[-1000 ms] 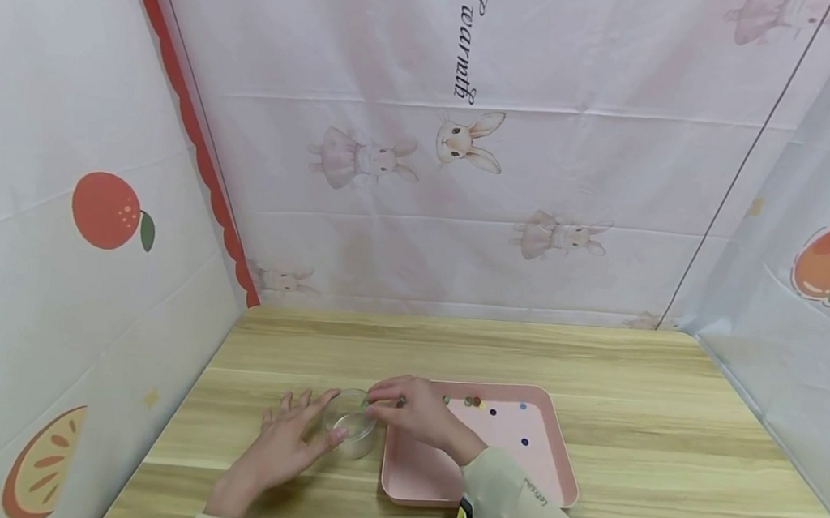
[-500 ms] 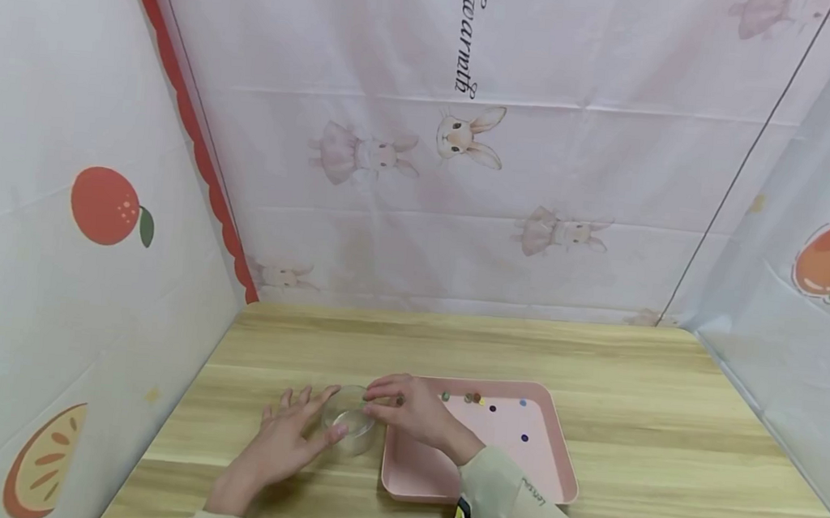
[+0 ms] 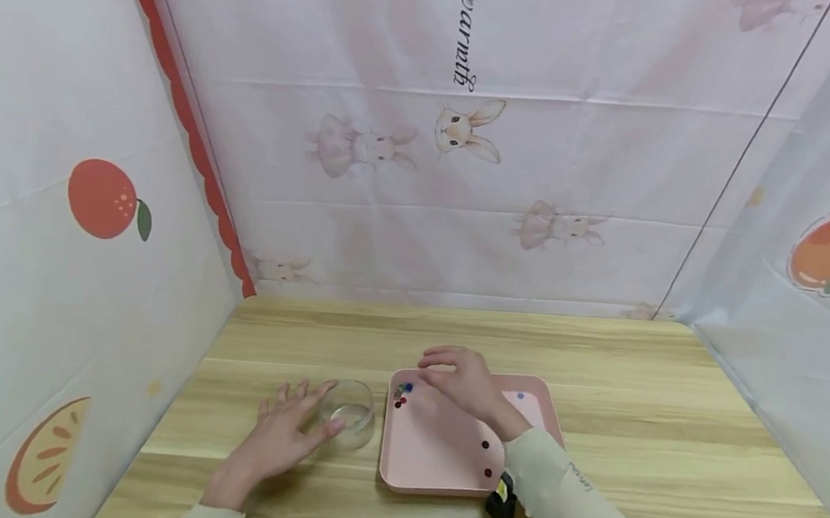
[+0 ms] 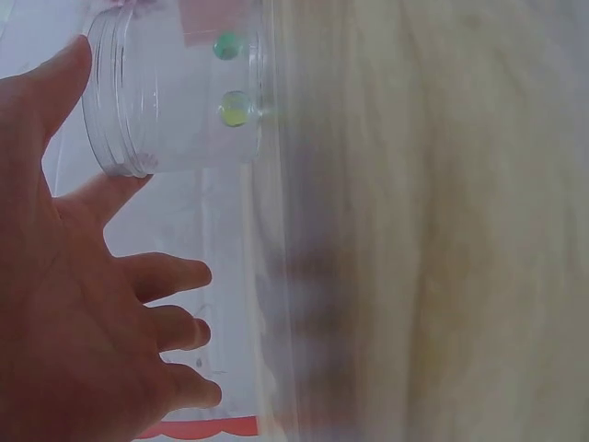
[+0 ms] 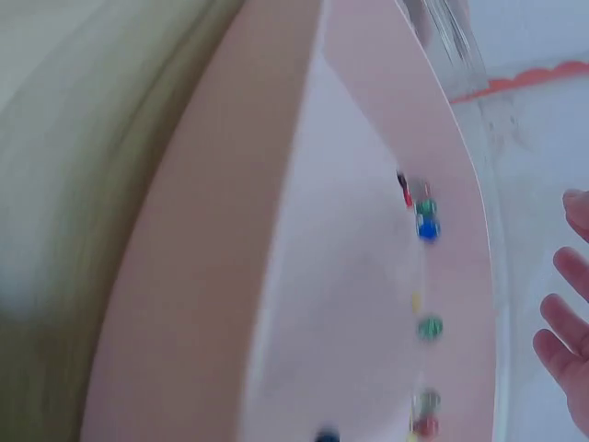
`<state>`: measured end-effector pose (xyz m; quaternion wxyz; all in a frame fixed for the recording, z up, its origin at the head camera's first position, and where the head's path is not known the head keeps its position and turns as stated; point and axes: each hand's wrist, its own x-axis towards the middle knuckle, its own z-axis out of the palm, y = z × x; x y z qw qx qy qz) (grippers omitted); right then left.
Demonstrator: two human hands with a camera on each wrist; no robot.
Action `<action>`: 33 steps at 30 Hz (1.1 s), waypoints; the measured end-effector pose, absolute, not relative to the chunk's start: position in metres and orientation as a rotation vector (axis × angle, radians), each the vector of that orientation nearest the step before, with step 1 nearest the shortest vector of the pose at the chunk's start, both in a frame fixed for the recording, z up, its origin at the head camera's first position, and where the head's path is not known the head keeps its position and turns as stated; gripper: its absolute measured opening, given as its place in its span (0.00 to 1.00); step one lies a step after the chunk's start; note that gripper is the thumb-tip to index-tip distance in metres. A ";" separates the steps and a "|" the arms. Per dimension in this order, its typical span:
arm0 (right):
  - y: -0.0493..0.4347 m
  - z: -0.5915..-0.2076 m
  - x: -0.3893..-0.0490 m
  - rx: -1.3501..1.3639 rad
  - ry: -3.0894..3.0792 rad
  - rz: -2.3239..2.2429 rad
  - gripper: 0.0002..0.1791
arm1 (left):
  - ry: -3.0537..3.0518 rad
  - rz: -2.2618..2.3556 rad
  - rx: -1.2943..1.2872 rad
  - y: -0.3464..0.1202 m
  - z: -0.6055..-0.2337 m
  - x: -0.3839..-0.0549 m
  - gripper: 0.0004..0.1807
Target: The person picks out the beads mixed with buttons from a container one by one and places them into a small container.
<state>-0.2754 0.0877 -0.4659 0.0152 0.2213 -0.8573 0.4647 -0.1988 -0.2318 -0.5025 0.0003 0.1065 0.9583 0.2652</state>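
A clear plastic jar with a threaded neck stands on the table, left of a pink tray. My left hand holds its rim between thumb and forefinger, the other fingers spread. Low in the jar, the left wrist view shows a green marble and a yellowish marble. Above the back part of the tray hovers my right hand, fingers loosely bent, with nothing visible in them. The tray holds a blue marble, a green marble, a reddish marble and small dark buttons.
A light blue button lies near the tray's back right. Small red and black pieces sit at its left side. The wooden table meets printed curtains at the back and sides.
My right hand has left the jar's rim and moved right, over the tray. Marbles and buttons at the tray's left side have come into sight. The left hand stays at the jar.
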 end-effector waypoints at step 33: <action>0.168 -0.492 -0.284 0.660 -2.779 0.785 0.08 | 2.984 0.859 0.340 -0.233 -0.502 -0.199 0.41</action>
